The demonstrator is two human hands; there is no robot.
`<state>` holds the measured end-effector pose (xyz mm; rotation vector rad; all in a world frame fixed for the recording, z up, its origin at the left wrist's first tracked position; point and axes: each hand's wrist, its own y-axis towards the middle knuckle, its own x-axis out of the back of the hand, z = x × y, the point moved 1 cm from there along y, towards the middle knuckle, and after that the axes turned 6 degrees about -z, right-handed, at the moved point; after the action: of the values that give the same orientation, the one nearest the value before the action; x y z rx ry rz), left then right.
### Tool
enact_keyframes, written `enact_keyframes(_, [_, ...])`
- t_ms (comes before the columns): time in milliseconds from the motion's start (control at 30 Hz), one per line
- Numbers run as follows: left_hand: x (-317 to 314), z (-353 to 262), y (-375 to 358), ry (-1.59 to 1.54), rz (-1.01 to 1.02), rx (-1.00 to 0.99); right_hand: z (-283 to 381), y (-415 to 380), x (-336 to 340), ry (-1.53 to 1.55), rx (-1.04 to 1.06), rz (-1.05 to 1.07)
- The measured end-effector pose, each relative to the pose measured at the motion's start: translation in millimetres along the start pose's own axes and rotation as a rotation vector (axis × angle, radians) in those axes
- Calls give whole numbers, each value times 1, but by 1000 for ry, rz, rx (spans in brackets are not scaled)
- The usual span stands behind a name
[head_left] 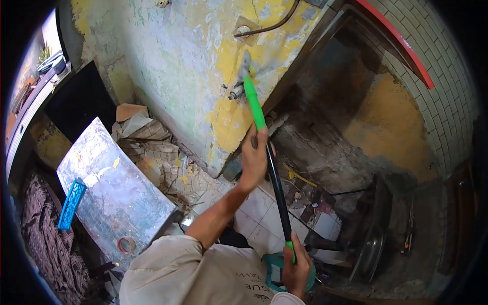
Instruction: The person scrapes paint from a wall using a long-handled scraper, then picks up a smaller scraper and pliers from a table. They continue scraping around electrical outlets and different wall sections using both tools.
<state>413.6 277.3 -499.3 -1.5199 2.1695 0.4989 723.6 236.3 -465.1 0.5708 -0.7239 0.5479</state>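
Observation:
My left hand is closed around the upper part of a long-handled scraper, just below its bright green neck. Lower down, my right hand grips the green end of the same black pole. The scraper's grey head, blurred by motion, is up at the wall, where yellow and whitish paint is peeling. A metal tap sticks out of the wall right beside the head. Above that, a pipe fitting with a dark hose is set in the plaster.
On the left stands a stained table bearing a roll of tape and a blue lattice plastic piece. Broken cardboard and debris lie along the wall's foot. Below my right hand is a teal plastic object. A red-edged curved strip hangs upper right.

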Motion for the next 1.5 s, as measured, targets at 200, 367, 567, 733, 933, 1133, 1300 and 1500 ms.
enact_keyframes(200, [3,-12,-14,12,-4,17,11,-19,17,476,-426,-56])
enact_keyframes(367, [18,15,21,-44,-100,108,18,14,-12,-78,127,5])
enact_keyframes(567, [27,-29,51,-47,-65,-43,63,36,-14,30,-13,103])
enact_keyframes(733, [37,2,51,-72,-84,61,64,31,-25,-44,-80,78])
enact_keyframes(933, [46,11,65,35,-117,-66,51,31,-35,-37,15,88])
enact_keyframes(1133, [31,-5,71,-32,-74,-59,40,41,-52,12,4,37])
enact_keyframes(1300, [50,-30,87,14,-40,-53,53,45,-69,182,-38,99])
enact_keyframes(1500, [50,-34,94,79,-72,-103,56,37,-88,220,-23,66])
